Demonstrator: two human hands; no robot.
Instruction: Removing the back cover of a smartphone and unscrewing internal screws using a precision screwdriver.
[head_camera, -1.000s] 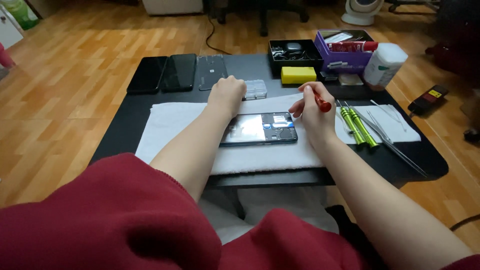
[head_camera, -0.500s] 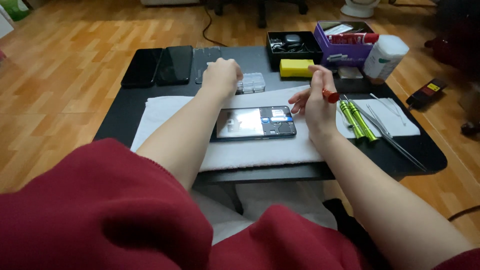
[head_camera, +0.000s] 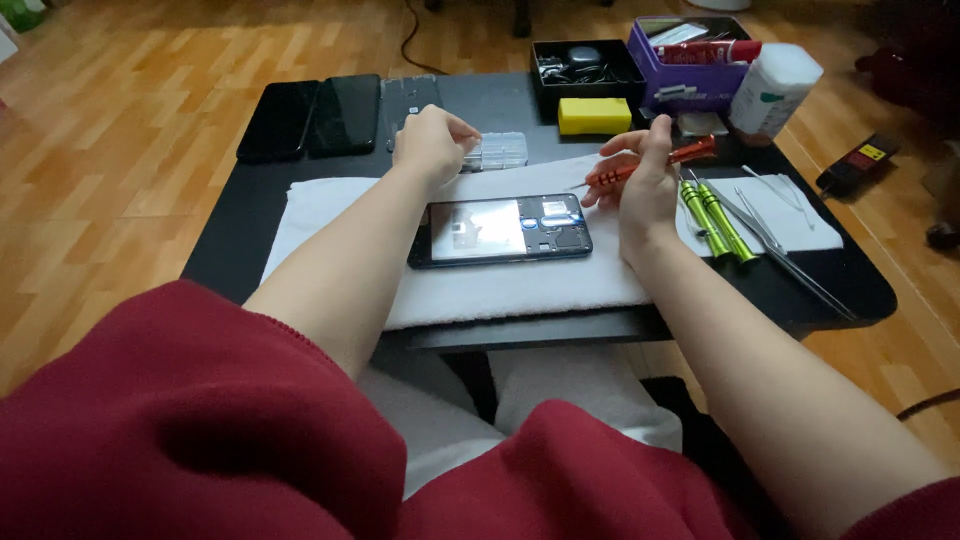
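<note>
Head view: a black table (head_camera: 240, 235) on wood flooring carries a white towel (head_camera: 520, 285) with an opened smartphone (head_camera: 500, 230). The left hand (head_camera: 432, 143) pinches at a clear parts box (head_camera: 502, 150); the right hand (head_camera: 645, 180) grips a red screwdriver (head_camera: 650, 165). Best keep the tip vertical over each screw.

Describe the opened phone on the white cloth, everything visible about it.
The phone lies flat, lengthwise across the white cloth, back cover off. A dark frame surrounds a pale, shiny panel on its left part and dark components with small blue bits on its right. Neither hand touches it; the right hand hovers just beyond its right end.
</note>
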